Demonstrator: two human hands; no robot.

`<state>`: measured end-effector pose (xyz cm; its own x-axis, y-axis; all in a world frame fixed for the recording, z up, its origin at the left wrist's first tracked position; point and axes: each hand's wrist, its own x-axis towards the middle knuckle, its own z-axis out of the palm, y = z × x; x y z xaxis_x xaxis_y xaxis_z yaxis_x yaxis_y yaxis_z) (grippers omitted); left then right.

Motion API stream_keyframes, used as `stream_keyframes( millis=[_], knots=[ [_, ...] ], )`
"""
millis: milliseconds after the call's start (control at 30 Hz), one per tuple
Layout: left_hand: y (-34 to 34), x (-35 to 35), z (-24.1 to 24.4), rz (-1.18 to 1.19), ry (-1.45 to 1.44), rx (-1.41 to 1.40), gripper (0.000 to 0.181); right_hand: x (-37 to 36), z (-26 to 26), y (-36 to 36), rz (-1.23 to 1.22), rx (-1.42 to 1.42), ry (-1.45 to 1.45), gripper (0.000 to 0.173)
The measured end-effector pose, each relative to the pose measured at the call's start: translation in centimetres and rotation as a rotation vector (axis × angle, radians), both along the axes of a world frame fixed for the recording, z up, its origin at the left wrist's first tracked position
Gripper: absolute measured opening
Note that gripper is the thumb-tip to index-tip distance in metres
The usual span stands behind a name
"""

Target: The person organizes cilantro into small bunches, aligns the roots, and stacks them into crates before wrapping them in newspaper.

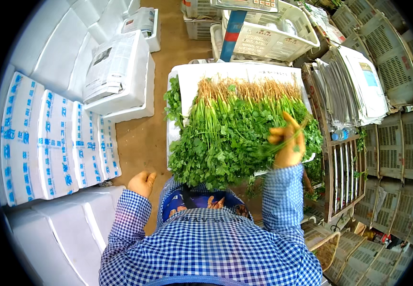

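A thick layer of coriander (224, 139) lies before me, its pale brown roots at the far side and leafy tops towards my body. Under it, sheets of printed paper (194, 73) cover a white board or tray. My right hand (290, 141) is over the right part of the heap, pinching a thin coriander sprig (290, 137) that is blurred by motion. Well to the left of the heap, my left hand (142, 183) hangs over the floor with its fingers curled in, and nothing shows in it.
White foam boxes (120, 78) stand at left, some wrapped in blue-printed tape (58, 143). A scale's blue post (233, 35) rises behind the heap, before a plastic crate (270, 39). At right are a paper stack (356, 82), a wooden rack (346, 175) and stacked crates (392, 53).
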<state>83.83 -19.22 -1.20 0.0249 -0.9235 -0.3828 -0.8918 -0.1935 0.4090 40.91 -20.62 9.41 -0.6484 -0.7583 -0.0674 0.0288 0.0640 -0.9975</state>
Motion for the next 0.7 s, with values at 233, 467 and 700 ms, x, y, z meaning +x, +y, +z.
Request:
stream_keyframes(
  millis=[233, 467, 700],
  knots=[
    [-1.5, -6.0, 3.5, -0.134, 0.193, -0.510, 0.016, 1.4, -0.5, 3.9, 0.476, 0.026, 0.594, 0.032],
    [-4.0, -11.2, 3.2, -0.051, 0.443, -0.494, 0.022, 9.7, -5.8, -6.0, 0.933, 0.467, 1.184, 0.021],
    [-7.6, -15.5, -2.1, 0.019, 0.381, -0.308, 0.041, 7.1, -7.9, -5.4, 0.637, 0.267, -0.069, 0.021]
  ],
)
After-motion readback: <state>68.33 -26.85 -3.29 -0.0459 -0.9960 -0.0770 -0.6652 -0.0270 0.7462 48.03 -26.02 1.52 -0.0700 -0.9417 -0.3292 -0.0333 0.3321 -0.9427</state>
